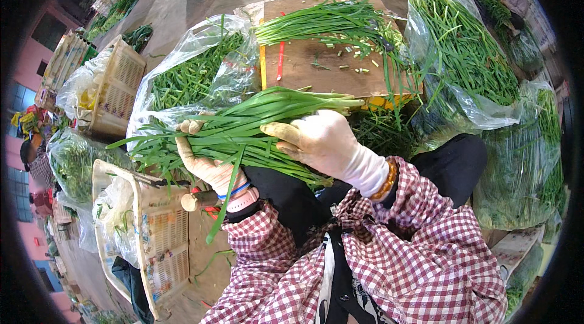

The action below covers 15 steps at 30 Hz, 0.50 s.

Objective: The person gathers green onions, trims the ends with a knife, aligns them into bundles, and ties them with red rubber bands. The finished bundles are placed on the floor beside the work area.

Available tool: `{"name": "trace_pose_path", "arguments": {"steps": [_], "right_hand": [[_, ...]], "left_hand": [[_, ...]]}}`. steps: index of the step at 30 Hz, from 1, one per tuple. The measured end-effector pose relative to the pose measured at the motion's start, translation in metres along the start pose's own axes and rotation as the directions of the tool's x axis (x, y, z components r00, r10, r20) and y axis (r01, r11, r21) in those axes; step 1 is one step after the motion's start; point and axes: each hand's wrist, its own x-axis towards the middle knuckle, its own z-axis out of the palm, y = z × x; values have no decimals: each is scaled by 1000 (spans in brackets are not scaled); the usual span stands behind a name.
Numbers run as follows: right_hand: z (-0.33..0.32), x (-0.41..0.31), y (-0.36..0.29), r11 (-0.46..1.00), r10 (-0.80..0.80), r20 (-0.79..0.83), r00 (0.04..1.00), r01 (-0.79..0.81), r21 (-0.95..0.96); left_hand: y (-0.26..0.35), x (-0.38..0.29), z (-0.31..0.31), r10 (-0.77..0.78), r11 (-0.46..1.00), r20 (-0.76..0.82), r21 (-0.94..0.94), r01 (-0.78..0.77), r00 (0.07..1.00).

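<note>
My left hand [200, 157], in a stained glove, supports a bunch of long flat green leaves, likely garlic chives [255, 112], from below at the leafy end. Across the stem side lies my gloved right hand [319, 139], its fingers curled round part of the same bunch. The pale cut ends point right, over the near edge of a wooden board [296, 71]. On that board rests a second bunch of chives [315, 23] among small trimmed stem pieces [360, 70]. A red strip [280, 59] runs along the board's left side.
Clear plastic bags of loose greens stand left [191, 78] and right [465, 46] of the board. A wrapped bundle [515, 164] lies at my right. White plastic crates [164, 242] stand at my left, near a round wooden handle end [190, 202]. Other people sit farther off.
</note>
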Motion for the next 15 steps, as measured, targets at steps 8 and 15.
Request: {"name": "trace_pose_path", "arguments": {"steps": [8, 15], "right_hand": [[14, 8, 4, 998, -44, 86, 995, 48, -51], [-16, 9, 11, 349, 362, 539, 761, -647, 678]], "left_hand": [[-2, 1, 2, 83, 995, -99, 57, -77, 992], [2, -1, -1, -43, 999, -8, 6, 43, 999]]}}
